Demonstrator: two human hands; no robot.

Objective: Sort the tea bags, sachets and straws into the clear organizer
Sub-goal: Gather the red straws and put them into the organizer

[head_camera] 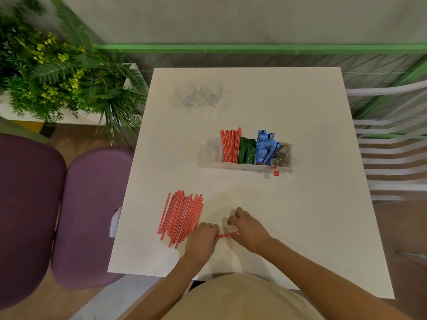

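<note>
So one red straw (227, 235) is down near the counter's (300, 215) front edge. The left hand (203, 239) is curled round one end and the right hand (248, 229) pinches the other. The loose straw pile (182, 215) lies just left of the hands. Further back, the clear organizer (212, 154) holds upright straws (231, 145), green sachets (247, 150), blue sachets (265, 148) and tea bags (283, 154).

You see print on the blue sachets (263, 153), the green sachets (247, 151) at their nine o'clock and the red tag (276, 173); none is readable.
</note>
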